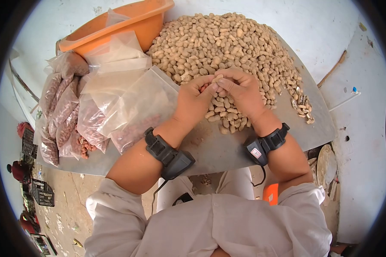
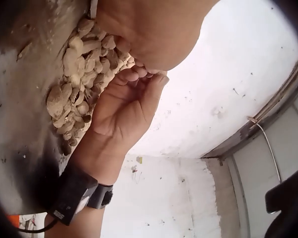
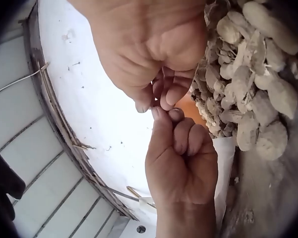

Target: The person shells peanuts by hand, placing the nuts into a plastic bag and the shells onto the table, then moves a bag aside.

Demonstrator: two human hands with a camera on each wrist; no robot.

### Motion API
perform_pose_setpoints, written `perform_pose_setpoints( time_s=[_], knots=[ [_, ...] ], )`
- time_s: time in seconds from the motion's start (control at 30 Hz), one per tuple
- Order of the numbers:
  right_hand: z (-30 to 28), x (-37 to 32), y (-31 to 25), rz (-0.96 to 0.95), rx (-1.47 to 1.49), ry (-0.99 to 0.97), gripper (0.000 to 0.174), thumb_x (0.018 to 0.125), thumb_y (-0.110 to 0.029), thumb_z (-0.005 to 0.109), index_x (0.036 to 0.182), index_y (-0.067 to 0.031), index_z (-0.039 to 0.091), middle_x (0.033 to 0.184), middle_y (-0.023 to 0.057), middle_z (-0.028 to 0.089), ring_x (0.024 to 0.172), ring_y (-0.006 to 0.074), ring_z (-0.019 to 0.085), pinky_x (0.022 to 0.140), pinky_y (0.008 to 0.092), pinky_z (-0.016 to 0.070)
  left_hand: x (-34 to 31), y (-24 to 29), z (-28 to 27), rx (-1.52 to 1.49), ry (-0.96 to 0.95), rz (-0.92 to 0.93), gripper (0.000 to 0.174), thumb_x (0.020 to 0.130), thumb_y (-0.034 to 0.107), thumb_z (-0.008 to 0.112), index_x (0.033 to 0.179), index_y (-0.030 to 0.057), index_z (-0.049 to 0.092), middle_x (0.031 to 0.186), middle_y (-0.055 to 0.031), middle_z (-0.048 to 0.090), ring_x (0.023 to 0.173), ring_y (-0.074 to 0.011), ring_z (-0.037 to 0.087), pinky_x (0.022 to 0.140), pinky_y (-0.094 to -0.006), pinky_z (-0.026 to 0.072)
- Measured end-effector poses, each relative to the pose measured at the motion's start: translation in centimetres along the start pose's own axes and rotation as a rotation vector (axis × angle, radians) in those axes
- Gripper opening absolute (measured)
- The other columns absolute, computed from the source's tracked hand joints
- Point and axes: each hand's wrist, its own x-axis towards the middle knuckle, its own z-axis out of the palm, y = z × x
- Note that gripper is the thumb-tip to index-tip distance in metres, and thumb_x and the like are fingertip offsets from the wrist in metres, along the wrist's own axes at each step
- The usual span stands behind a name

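Both hands meet over the near edge of a heap of unshelled peanuts. Between the fingertips is a peanut, pinched by the thumb and fingers of my right hand. My left hand has its thumb and forefinger right at that peanut. Reddish peanut kernels show inside its curled fingers. In the right wrist view, the left hand and right hand touch at the fingertips; the peanut is mostly hidden there. Loose peanuts lie under the hands on the grey table.
Bags of reddish kernels and flat plastic bags cover the table's left side. An orange basin stands tilted behind them. Loose kernels lie near the front edge. Broken shells sit at the right.
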Motion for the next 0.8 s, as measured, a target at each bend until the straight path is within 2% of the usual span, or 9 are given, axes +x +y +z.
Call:
perform_pose_setpoints(
  time_s=[0.07,0.17,0.27,0.37,0.4,0.47,0.57,0.67,0.8],
  knots=[
    [0.4,-0.1,0.6,-0.034,-0.036,0.007,0.012,0.086,-0.010,0.060,0.091,0.0011,0.061,0.078,0.0026,0.061,0.067,0.0065,0.054,0.060,0.0202,0.0462,0.4,-1.0,0.0,0.007,-0.007,0.076,0.016,0.085,0.006,0.058,0.097,-0.0036,0.063,0.071,-0.0008,0.061,0.063,-0.0047,0.052,0.057,-0.0198,0.0435],
    [1.2,-0.2,0.8,-0.090,-0.094,0.039,0.010,0.087,-0.008,0.056,0.088,0.0008,0.060,0.076,0.0021,0.059,0.066,0.0060,0.053,0.059,0.0198,0.0456,0.1,0.1,-0.2,0.064,-0.083,-0.006,0.019,0.089,0.008,0.055,0.103,-0.0036,0.059,0.082,0.0003,0.061,0.073,-0.0047,0.055,0.067,-0.0188,0.0468],
    [1.6,-0.5,0.9,-0.119,-0.186,0.072,0.010,0.088,-0.007,0.053,0.087,0.0007,0.059,0.074,0.0016,0.058,0.065,0.0057,0.053,0.058,0.0194,0.0447,0.2,-0.9,0.0,0.028,-0.049,-0.012,0.016,0.089,0.008,0.055,0.098,-0.0042,0.059,0.082,-0.0013,0.061,0.074,-0.0051,0.055,0.067,-0.0192,0.0466],
    [1.7,-0.5,1.2,-0.117,-0.213,0.105,0.011,0.088,-0.007,0.053,0.089,0.0009,0.060,0.073,0.0011,0.058,0.064,0.0056,0.052,0.057,0.0192,0.0438,0.2,-1.0,0.6,-0.010,0.032,0.046,0.010,0.086,0.005,0.055,0.084,-0.0036,0.058,0.068,-0.0025,0.060,0.062,-0.0060,0.053,0.055,-0.0206,0.0440],
    [1.7,-0.5,1.2,-0.114,-0.207,0.118,0.011,0.088,-0.007,0.053,0.090,0.0011,0.060,0.073,0.0010,0.058,0.063,0.0055,0.052,0.056,0.0192,0.0435,0.2,-0.9,0.5,-0.049,0.004,0.017,0.009,0.087,0.005,0.054,0.088,-0.0033,0.058,0.072,-0.0021,0.060,0.065,-0.0065,0.054,0.059,-0.0202,0.0447],
    [1.6,-0.4,1.1,-0.049,-0.068,0.085,0.012,0.088,-0.007,0.054,0.093,0.0015,0.061,0.073,0.0008,0.058,0.063,0.0055,0.052,0.056,0.0193,0.0435,0.3,-0.8,0.2,-0.125,-0.053,-0.041,0.012,0.089,0.005,0.053,0.096,-0.0028,0.059,0.080,-0.0015,0.060,0.072,-0.0075,0.056,0.065,-0.0195,0.0461],
    [1.7,-0.2,1.4,0.015,0.160,0.086,0.015,0.088,-0.008,0.055,0.097,0.0021,0.061,0.074,0.0010,0.058,0.065,0.0059,0.053,0.058,0.0194,0.0437,0.6,-1.2,0.2,-0.310,-0.040,-0.065,0.010,0.088,0.005,0.054,0.095,-0.0008,0.059,0.077,-0.0003,0.059,0.064,-0.0059,0.052,0.056,-0.0180,0.0418],
    [2.2,-0.3,1.1,0.052,0.322,0.120,0.016,0.088,-0.009,0.055,0.098,0.0022,0.061,0.075,0.0015,0.059,0.067,0.0064,0.053,0.060,0.0193,0.0439,0.3,0.0,0.1,-0.516,0.001,-0.165,0.008,0.087,0.004,0.053,0.088,-0.0016,0.060,0.073,-0.0025,0.059,0.057,-0.0040,0.047,0.049,-0.0169,0.0361],
    [1.9,-0.2,1.3,0.058,0.406,0.088,0.015,0.089,-0.007,0.055,0.099,0.0034,0.059,0.083,0.0060,0.061,0.068,0.0103,0.056,0.063,0.0220,0.0479,0.2,0.0,-0.1,-0.635,-0.034,-0.194,0.009,0.088,0.004,0.053,0.090,-0.0016,0.060,0.074,-0.0016,0.059,0.056,-0.0032,0.045,0.047,-0.0165,0.0334]
  ],
)
